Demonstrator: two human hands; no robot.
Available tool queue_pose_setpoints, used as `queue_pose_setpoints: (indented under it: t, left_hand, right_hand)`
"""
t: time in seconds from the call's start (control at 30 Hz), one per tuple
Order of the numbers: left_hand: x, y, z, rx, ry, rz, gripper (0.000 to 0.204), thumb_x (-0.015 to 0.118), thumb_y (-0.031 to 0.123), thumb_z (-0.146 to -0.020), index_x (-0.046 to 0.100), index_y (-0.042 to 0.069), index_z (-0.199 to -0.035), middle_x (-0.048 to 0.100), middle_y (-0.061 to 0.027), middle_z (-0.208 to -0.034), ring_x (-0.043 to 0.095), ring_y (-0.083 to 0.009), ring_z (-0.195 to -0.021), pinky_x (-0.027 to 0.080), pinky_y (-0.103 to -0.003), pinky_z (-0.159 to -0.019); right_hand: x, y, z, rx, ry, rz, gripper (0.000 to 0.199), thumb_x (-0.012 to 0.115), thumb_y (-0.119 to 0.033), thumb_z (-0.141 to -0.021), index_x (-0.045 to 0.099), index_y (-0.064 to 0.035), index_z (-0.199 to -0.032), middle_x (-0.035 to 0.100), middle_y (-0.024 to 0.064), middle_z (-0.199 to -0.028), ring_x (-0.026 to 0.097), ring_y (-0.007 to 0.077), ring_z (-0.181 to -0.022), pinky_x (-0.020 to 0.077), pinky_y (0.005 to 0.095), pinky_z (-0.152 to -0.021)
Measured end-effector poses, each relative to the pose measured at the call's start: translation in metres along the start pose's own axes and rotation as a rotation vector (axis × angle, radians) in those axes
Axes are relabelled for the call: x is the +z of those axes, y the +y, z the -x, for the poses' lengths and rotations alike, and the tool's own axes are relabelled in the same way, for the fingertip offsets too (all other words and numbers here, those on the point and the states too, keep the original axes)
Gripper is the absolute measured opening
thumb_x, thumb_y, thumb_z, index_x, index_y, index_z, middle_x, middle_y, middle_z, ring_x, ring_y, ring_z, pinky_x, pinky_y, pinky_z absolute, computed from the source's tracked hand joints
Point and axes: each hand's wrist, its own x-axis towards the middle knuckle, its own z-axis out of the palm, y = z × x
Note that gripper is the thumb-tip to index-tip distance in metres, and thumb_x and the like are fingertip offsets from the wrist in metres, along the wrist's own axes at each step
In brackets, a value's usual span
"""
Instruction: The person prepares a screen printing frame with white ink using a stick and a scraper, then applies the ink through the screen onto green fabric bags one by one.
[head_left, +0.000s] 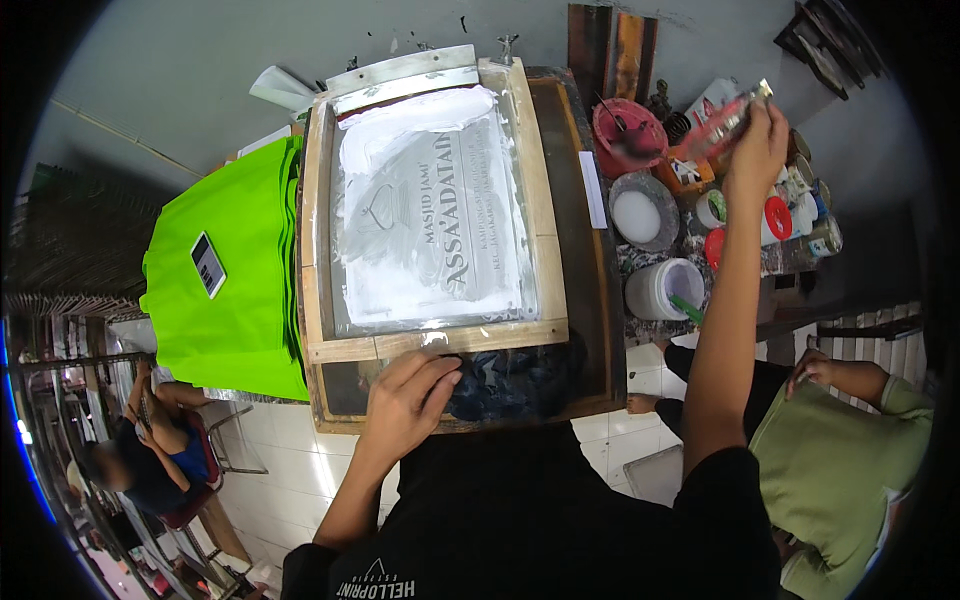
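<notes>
the wooden-framed printing screen [430, 200] lies flat in the middle of the desk [590, 300], its mesh smeared with white ink around a grey lettered design, and a metal bar runs along its far edge. the left hand [405, 400] rests at the near edge of the desk, fingers [432, 372] curled loosely with the tips touching the near rail of the frame; its grip is partly closed but wraps nothing. just right of that hand, under the near rail, lies a dark fabric [510, 380]. the right hand [758, 135] is raised over the far right corner, its grip closed around a clear bottle [722, 125] with reddish contents, tilted with its cap toward the upper right. below that bottle stand a red ink pot [628, 135], a grey tub of white ink [643, 210] and a white bucket [662, 288] with a green stick in it, and a cluster of small jars [790, 215] with red and white lids sits at the right edge. along the left edge of the desk lies a stack of bright green bags [235, 275], touching the frame's left side, with a small calculator [208, 264] on top. a person in a green shirt [840, 460] stands at the right, and another person in blue [160, 450] sits on a chair at the lower left.
</notes>
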Motion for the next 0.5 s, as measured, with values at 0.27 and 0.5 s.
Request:
queue_pose_setpoints:
  t: [0.27, 0.5]
  left_hand:
    - [0.027, -0.001, -0.017, 0.167, -0.001, -0.068, 0.014, 0.073, 0.007, -0.089, 0.073, 0.002, -0.103, 0.069, -0.0116, -0.096, 0.068, -0.0313, -0.085, 0.054, -0.039, -0.076]
    - [0.037, 0.009, -0.006, 0.052, -0.054, -0.073, 0.018, 0.071, 0.01, -0.092, 0.073, 0.003, -0.109, 0.069, -0.0132, -0.098, 0.069, -0.0332, -0.086, 0.055, -0.04, -0.074]
  right_hand:
    - [-0.099, -0.096, 0.218, 1.067, -0.885, -0.422, 0.062, 0.065, -0.016, -0.097, 0.035, -0.0048, -0.15, 0.064, 0.0146, -0.121, 0.07, 0.0211, -0.086, 0.0623, 0.0366, -0.071]
    - [-0.123, -0.103, 0.259, 1.102, -1.144, -0.325, 0.06, 0.057, -0.005, -0.101, 0.035, -0.0033, -0.156, 0.066, 0.0128, -0.118, 0.067, 0.0141, -0.086, 0.0581, 0.0277, -0.071]
